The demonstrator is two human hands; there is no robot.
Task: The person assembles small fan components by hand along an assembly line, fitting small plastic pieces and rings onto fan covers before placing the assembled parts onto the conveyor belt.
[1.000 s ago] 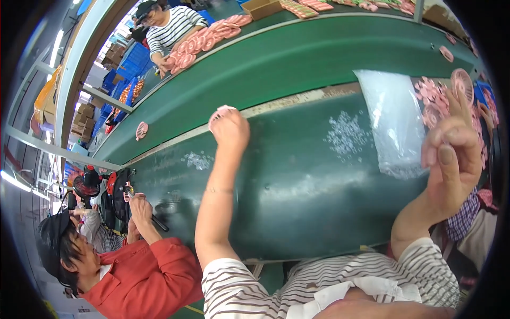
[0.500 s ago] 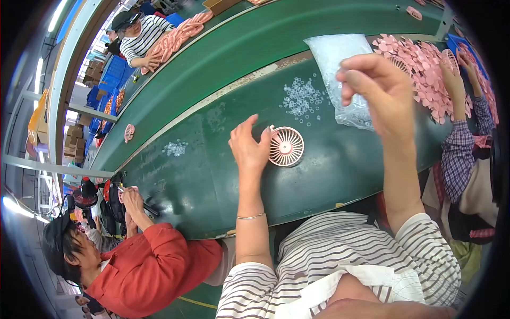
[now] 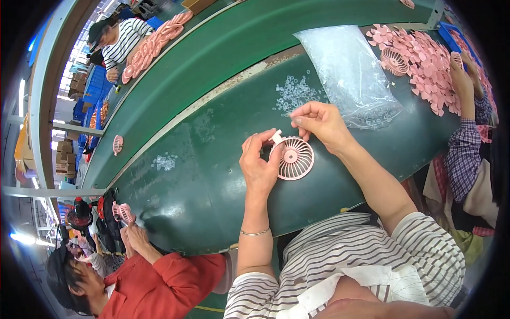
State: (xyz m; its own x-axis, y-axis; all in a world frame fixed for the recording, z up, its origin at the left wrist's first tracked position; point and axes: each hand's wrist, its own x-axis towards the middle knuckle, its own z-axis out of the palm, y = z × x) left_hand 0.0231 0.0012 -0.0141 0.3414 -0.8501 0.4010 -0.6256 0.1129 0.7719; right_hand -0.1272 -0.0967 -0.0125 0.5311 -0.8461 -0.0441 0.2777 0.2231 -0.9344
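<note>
Smooth dark-green counter (image 3: 212, 207) stretches ahead of the person. Nearest on it is a round pink slatted plastic fan cage (image 3: 290, 156), its lower face ringed with ribs around a small hub. At the cage's upper-left edge, the bare left hand (image 3: 258, 166) grips it, fingers bent around a short pale stem (image 3: 277, 137). Just above the cage, the bare right hand (image 3: 322, 126) has its thumb and forefinger drawn into a pinch; whether anything tiny sits between them, I cannot tell.

Gripped only at one edge, the cage could pivot or slip if pressed on its far side, and a loose pinch could drop any small piece through the slats. A careless sweep of the right wrist could scatter the heap of small clear plastic rings (image 3: 295, 95) just beyond the cage.

Farther to the cage's left is a smaller cluster of clear rings (image 3: 164, 161); beyond its right side, a clear plastic bag (image 3: 348, 69) lies near a mound of pink fan blades (image 3: 425, 66). Well past the cage, across a long green belt (image 3: 228, 64), a person in a striped shirt (image 3: 127, 37) sits beside a row of pink rings (image 3: 154, 48).
</note>
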